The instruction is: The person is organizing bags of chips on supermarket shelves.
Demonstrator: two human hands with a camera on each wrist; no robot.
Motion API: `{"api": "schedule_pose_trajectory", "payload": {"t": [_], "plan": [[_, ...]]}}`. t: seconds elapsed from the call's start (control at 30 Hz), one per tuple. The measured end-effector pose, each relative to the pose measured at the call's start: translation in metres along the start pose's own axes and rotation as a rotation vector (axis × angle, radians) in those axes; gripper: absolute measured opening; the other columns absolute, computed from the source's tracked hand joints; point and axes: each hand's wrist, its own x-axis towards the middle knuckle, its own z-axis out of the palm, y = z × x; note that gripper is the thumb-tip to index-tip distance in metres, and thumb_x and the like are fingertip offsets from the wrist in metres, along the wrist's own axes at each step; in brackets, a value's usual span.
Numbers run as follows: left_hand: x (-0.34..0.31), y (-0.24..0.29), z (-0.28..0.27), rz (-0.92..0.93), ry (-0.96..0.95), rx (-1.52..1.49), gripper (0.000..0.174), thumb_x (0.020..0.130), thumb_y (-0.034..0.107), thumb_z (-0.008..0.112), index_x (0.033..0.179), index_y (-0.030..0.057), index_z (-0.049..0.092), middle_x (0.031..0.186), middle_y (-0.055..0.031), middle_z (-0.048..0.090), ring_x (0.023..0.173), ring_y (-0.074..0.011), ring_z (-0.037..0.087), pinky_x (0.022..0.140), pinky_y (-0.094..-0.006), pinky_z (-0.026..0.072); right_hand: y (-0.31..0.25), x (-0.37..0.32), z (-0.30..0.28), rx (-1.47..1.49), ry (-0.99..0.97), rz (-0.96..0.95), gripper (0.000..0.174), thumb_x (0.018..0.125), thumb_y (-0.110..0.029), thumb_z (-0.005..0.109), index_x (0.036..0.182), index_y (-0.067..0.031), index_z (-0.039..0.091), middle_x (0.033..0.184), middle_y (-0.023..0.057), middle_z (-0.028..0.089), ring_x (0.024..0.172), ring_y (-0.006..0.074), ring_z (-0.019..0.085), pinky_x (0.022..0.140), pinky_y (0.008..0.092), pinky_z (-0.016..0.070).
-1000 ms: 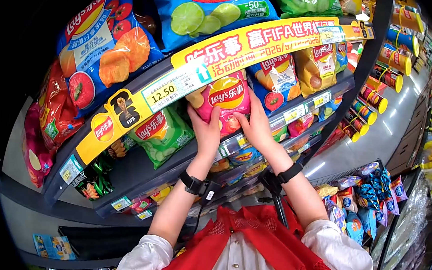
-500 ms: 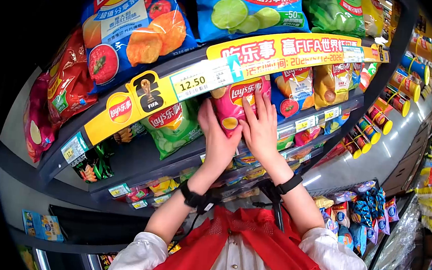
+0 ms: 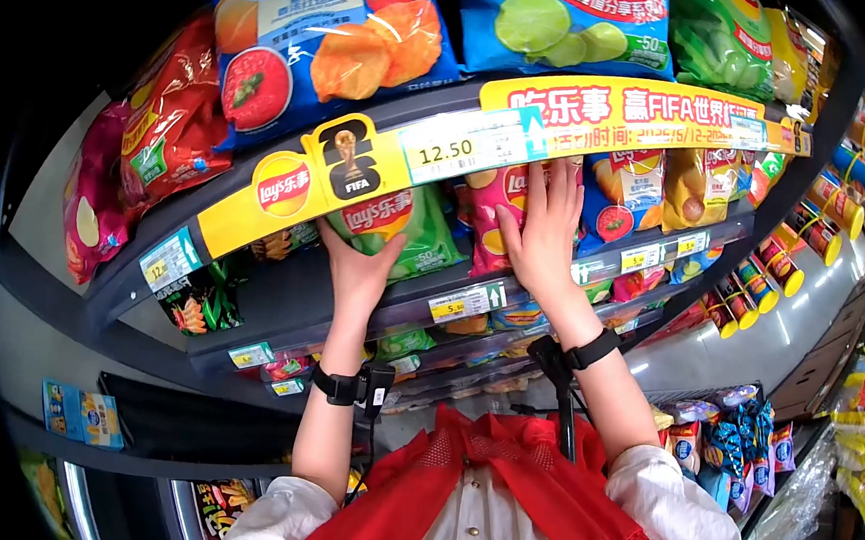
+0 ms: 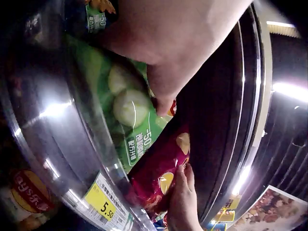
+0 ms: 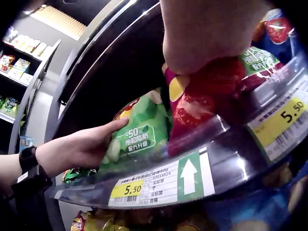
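Note:
My left hand (image 3: pixel 357 277) grips a green bag of Lay's potato chips (image 3: pixel 433 238) by its left side on the curved shelf, thumb across the front and the other fingers mostly hidden at the far side. In the right wrist view that thumb lies on the green bag (image 5: pixel 144 122). Just to the right stands a pink bag of chips (image 3: pixel 488 199). Over its front and right side rests my right hand (image 3: pixel 547 233), fingers extended upward and tips close below the yellow banner. The left wrist view shows the pink bag (image 4: pixel 161 168) beside the green one.
Above hangs a yellow promotional banner (image 3: pixel 624 113) with a 12.50 price tag (image 3: pixel 448 153). Blue tomato-flavour chips (image 3: pixel 620 198) stand right of the pink bag. Large chip bags, including a blue lime one (image 3: pixel 570 29), fill the upper shelf. A 5.50 tag (image 3: pixel 467 303) fronts the lower shelf.
Both hands held the pink bag at first. My left hand has left it and moved left to the green bag, while the right hand stays on the pink one. The view has shifted left.

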Motion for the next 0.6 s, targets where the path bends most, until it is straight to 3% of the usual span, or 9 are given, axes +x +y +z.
{"api": "schedule_pose_trajectory", "payload": {"t": [0.07, 0.23, 0.37, 0.4, 0.43, 0.5, 0.53, 0.57, 0.6], "plan": [[0.001, -0.002, 0.005, 0.097, 0.001, -0.007, 0.104, 0.062, 0.022, 0.078, 0.134, -0.0069, 0.008, 0.125, -0.0261, 0.039, 0.116, -0.0309, 0.043, 0.096, -0.034, 0.0349, 0.0, -0.001, 0.005, -0.021, -0.007, -0.004, 0.067, 0.078, -0.028, 0.06, 0.132, -0.0011, 0.031, 0.137, 0.026, 0.022, 0.128, 0.0427, 0.019, 0.101, 0.057, 0.0148], [0.003, -0.004, 0.013, 0.19, 0.009, 0.017, 0.103, 0.063, 0.016, 0.076, 0.135, -0.0047, 0.006, 0.126, -0.0219, 0.037, 0.116, -0.0269, 0.04, 0.096, -0.0335, 0.035, -0.018, -0.002, 0.003, -0.027, 0.053, -0.004, 0.07, 0.076, -0.027, 0.061, 0.131, 0.0014, 0.031, 0.136, 0.0257, 0.025, 0.126, 0.0423, 0.023, 0.102, 0.0565, 0.0144], [0.0, -0.003, 0.016, 0.264, 0.036, 0.047, 0.104, 0.063, 0.016, 0.077, 0.135, -0.0056, 0.005, 0.127, -0.0226, 0.035, 0.118, -0.0277, 0.039, 0.096, -0.0348, 0.0354, -0.06, 0.005, -0.005, 0.192, -0.129, -0.378, 0.064, 0.071, -0.026, 0.064, 0.128, -0.0091, 0.039, 0.132, 0.0186, 0.033, 0.123, 0.0372, 0.029, 0.101, 0.0544, 0.0222], [-0.004, 0.005, 0.018, 0.265, 0.005, -0.072, 0.097, 0.069, 0.019, 0.072, 0.136, -0.0032, 0.005, 0.13, -0.0217, 0.034, 0.119, -0.0306, 0.038, 0.1, -0.039, 0.0296, -0.074, 0.009, -0.004, 0.166, -0.149, -0.47, 0.061, 0.071, -0.026, 0.064, 0.126, -0.0123, 0.042, 0.132, 0.0161, 0.034, 0.123, 0.0361, 0.03, 0.101, 0.0539, 0.0233], [0.0, -0.003, 0.017, 0.386, -0.016, 0.052, 0.091, 0.072, 0.021, 0.069, 0.136, -0.0018, 0.008, 0.131, -0.0214, 0.033, 0.121, -0.0325, 0.036, 0.102, -0.0412, 0.0248, -0.086, 0.013, 0.001, 0.176, -0.117, -0.496, 0.059, 0.072, -0.027, 0.064, 0.126, -0.0153, 0.043, 0.131, 0.0129, 0.036, 0.122, 0.0357, 0.031, 0.101, 0.0539, 0.0225], [0.0, -0.002, 0.014, 0.555, -0.043, 0.243, 0.076, 0.077, 0.026, 0.062, 0.135, 0.0017, 0.019, 0.135, -0.0217, 0.027, 0.126, -0.0378, 0.024, 0.105, -0.0461, 0.0127, -0.103, 0.029, 0.013, 0.12, -0.12, -0.503, 0.047, 0.072, -0.029, 0.063, 0.115, -0.0148, 0.052, 0.117, 0.0097, 0.048, 0.112, 0.0301, 0.042, 0.092, 0.0508, 0.0316], [0.001, -0.004, 0.014, 0.555, 0.027, 0.518, 0.099, 0.067, 0.032, 0.072, 0.136, -0.0009, 0.01, 0.137, -0.0275, 0.019, 0.126, -0.0407, 0.025, 0.102, -0.0427, 0.0253, -0.108, 0.034, 0.024, 0.105, -0.142, -0.49, 0.042, 0.072, -0.029, 0.062, 0.11, -0.0147, 0.055, 0.11, 0.0084, 0.053, 0.108, 0.0281, 0.045, 0.089, 0.0489, 0.0343], [0.003, -0.012, 0.016, 0.528, -0.005, 0.384, 0.103, 0.065, 0.035, 0.073, 0.137, 0.0006, 0.007, 0.137, -0.0289, 0.015, 0.126, -0.0424, 0.023, 0.103, -0.0444, 0.0241, -0.112, 0.039, 0.035, 0.08, -0.053, -0.504, 0.033, 0.072, -0.028, 0.061, 0.102, -0.015, 0.058, 0.098, 0.0067, 0.058, 0.096, 0.0265, 0.052, 0.079, 0.0439, 0.0389], [0.003, -0.019, 0.018, 0.499, -0.037, 0.25, 0.108, 0.063, 0.037, 0.074, 0.138, 0.0021, 0.005, 0.138, -0.0303, 0.011, 0.127, -0.0441, 0.02, 0.103, -0.0461, 0.023, -0.112, 0.045, 0.049, 0.019, -0.127, -0.474, 0.033, 0.072, -0.028, 0.06, 0.103, -0.0136, 0.059, 0.093, 0.0085, 0.059, 0.089, 0.0287, 0.056, 0.076, 0.0423, 0.0413]]}}
